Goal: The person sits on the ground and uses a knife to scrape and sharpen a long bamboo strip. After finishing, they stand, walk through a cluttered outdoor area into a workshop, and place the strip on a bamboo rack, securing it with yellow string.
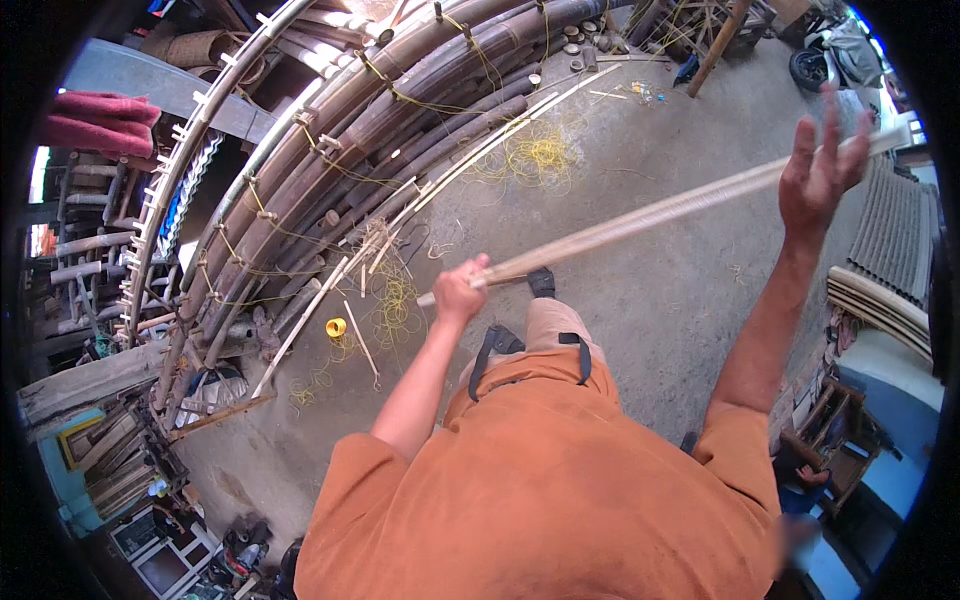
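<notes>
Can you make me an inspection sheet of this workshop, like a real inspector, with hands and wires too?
Surface: grey, dusty floor.
Job's things: long pale strip, blurred, slanting up to the right.
Clutter: yellow ring and thin stick on the floor.
Hands: left hand closed around the strip near one end; right hand open at the strip, contact unclear.
Cables: nothing seen; yellow cord lies tangled on the floor.
Surroundings: brown poles tied with cord, corrugated sheets, motorbike.

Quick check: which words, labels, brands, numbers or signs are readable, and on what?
None readable.
Pale strip in the left hand: no lettering visible, though blurred.
Orange shirt: none visible.
Yellow ring and motorcycle: too small to tell.
</notes>
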### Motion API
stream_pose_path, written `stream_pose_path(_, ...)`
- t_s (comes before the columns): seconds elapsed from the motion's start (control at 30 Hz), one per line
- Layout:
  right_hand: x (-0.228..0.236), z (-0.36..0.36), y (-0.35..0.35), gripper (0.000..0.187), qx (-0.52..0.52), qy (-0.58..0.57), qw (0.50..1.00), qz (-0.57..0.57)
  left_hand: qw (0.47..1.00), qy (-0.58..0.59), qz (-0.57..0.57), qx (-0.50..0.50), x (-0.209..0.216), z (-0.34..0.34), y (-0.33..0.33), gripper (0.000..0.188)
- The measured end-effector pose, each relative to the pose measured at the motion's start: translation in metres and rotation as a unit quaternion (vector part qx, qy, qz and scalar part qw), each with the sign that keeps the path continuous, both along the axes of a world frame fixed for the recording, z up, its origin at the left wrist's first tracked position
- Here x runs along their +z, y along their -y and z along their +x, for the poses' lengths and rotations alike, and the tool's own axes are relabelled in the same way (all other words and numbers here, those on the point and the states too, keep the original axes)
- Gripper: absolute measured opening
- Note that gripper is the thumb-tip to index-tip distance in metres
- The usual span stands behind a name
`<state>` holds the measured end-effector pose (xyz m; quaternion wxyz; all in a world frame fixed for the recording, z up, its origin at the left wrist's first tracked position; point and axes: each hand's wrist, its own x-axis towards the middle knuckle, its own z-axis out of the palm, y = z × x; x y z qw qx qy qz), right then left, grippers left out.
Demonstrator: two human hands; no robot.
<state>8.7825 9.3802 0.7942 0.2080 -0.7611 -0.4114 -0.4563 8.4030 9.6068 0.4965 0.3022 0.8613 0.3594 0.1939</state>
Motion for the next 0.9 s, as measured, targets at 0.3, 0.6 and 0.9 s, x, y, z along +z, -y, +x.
stream_pose_path(0.3, -0.129, -0.218, -0.134, 0.08, 0.309, -0.544, 0.78, -0.023, 0.966, 0.246, -0.041, 0.073, 0.166, -0.007, -0.095, 0.053)
stream_pose_path(0.6, -0.192, -0.259, -0.191, 0.024, 0.436, -0.614, 0.653, 0.083, 0.914, 0.366, -0.087, -0.151, 0.307, 0.048, -0.019, 0.048)
stream_pose_path(0.9, -0.083, -0.133, -0.086, 0.042, 0.314, -0.731, 0.405, 0.451, 0.762, 0.267, -0.411, 0.424, 0.026, -0.145, -0.008, 0.098)
